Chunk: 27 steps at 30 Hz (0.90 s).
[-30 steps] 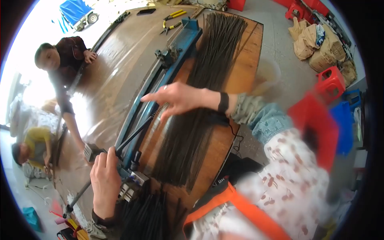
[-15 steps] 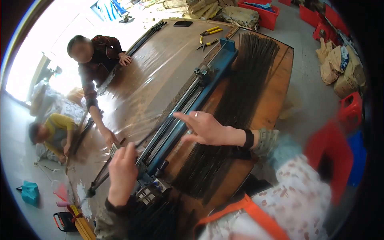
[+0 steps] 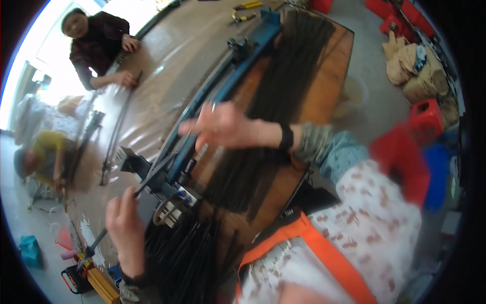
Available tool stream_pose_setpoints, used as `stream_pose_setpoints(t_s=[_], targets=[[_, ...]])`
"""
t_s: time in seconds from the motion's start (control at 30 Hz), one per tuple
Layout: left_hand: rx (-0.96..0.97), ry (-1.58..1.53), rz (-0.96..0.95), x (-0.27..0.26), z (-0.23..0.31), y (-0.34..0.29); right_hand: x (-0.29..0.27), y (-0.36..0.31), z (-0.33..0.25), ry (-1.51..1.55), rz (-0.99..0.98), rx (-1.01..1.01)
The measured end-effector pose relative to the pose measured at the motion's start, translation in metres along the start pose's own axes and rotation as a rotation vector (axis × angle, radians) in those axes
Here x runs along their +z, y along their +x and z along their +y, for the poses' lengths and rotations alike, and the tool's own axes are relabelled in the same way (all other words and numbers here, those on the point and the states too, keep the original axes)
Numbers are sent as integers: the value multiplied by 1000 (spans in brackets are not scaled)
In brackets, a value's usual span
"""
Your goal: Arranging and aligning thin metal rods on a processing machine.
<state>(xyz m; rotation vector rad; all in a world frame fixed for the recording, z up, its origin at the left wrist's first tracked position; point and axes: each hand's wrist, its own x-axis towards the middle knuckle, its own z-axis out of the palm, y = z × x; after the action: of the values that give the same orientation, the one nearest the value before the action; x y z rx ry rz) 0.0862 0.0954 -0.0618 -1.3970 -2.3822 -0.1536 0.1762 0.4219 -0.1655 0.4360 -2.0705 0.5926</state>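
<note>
My left hand [image 3: 124, 228] is closed round a long dark rod [image 3: 153, 175], which slants from a knobbed lower end up toward the blue rail. My right hand [image 3: 223, 126] hovers over the long blue rail bench [image 3: 230, 86], forefinger stretched out and thumb apart, somewhat blurred. Whether its fingertips touch the rod's upper part I cannot tell. Between my hands sits the bench's near-end mechanism [image 3: 174, 207], with a round wheel and metal plates. Just right of the rail lies a wide bundle of dark thin rods [image 3: 288, 71].
Across the plastic-covered table [image 3: 167, 76] a person [image 3: 98, 45] holds another dark rod [image 3: 119, 126]. A person in yellow [image 3: 48, 157] is at far left. Black rods [image 3: 182, 258] lie below the mechanism. Yellow-handled pliers [image 3: 247, 5] lie at the back; a red stool [image 3: 425, 116] stands right.
The view has shifted, so the table appears higher. My left hand now has the dark rod along the mechanism. The person across has drawn their arm back with a rod.
</note>
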Motion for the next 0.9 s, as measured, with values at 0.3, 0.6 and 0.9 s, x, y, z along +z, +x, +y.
stream_pose_setpoints(t_s=[0.3,0.6,0.9], targets=[[-101,80,97,-1,-47,-43,25,3,15,-128,-20,-47],[-424,102,257,-66,-77,-86,93,62,-19,616,-497,453],[-607,103,200,-82,-70,-178,155,107,-52,629,-483,-85]])
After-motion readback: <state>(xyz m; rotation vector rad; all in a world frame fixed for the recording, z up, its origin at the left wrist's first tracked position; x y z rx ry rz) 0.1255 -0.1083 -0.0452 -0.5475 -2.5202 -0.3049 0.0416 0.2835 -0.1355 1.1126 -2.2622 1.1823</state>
